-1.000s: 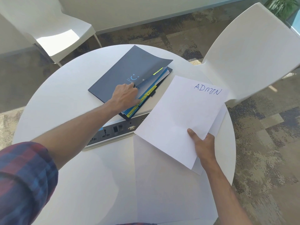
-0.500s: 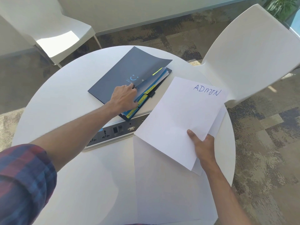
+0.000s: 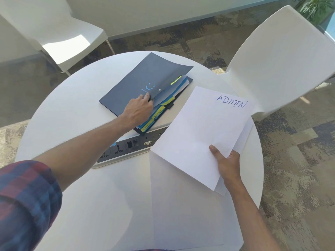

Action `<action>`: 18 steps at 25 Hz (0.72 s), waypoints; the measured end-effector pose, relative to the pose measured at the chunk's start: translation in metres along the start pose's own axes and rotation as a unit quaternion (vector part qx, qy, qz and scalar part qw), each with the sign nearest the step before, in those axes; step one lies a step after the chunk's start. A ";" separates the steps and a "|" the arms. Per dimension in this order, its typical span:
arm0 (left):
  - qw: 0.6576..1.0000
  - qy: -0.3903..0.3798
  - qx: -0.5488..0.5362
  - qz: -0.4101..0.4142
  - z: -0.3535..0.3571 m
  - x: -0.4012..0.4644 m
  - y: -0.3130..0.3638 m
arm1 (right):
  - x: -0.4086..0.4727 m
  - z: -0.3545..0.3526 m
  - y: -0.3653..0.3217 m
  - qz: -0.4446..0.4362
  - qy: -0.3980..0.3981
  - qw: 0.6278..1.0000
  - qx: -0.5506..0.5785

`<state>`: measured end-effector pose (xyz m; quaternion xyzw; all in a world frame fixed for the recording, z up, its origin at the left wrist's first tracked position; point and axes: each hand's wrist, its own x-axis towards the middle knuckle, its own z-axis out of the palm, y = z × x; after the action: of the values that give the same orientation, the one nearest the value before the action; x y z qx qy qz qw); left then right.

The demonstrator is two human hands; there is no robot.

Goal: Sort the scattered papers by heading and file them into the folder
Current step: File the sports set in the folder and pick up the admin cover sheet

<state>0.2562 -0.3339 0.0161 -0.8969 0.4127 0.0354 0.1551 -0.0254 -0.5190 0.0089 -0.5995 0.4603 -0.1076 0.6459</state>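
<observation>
Seen from the head camera: a round white table, viewed from above. On its far side, a dark grey folder with the front cover curled up along the right edge, blue dividers with yellow tabs fanned out underneath. At that lifted cover edge, the left hand, fingertips curled and pinching the cover near the blue smile printed on it, forearm stretched across from a rolled plaid sleeve at the near left. To the right, held above the table and just beside the folder without touching it, a few white papers, the top sheet headed "ADMIN" in blue ink at its far right corner. At the near right corner of those papers, the right hand, gripping the stack with the thumb on top and the fingers beneath. Under both, a strip of sockets set into the tabletop, and one more white sheet flat on the near side. Beyond the table, white chairs at far left and far right on patterned carpet.
</observation>
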 end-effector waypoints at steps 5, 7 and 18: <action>1.000 -0.021 0.011 0.006 -0.006 0.000 0.006 | 0.000 0.000 0.000 0.002 0.001 1.000 -0.001; 0.999 -0.027 0.015 0.012 -0.008 0.000 0.007 | -0.001 0.000 0.000 0.002 -0.001 1.000 0.000; 0.997 -0.070 0.014 -0.007 -0.033 0.000 0.007 | -0.005 -0.001 -0.001 0.006 0.008 1.000 0.000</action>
<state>0.2491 -0.3478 0.0455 -0.8927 0.3948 0.0913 0.1970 -0.0282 -0.5167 0.0120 -0.5963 0.4686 -0.1084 0.6427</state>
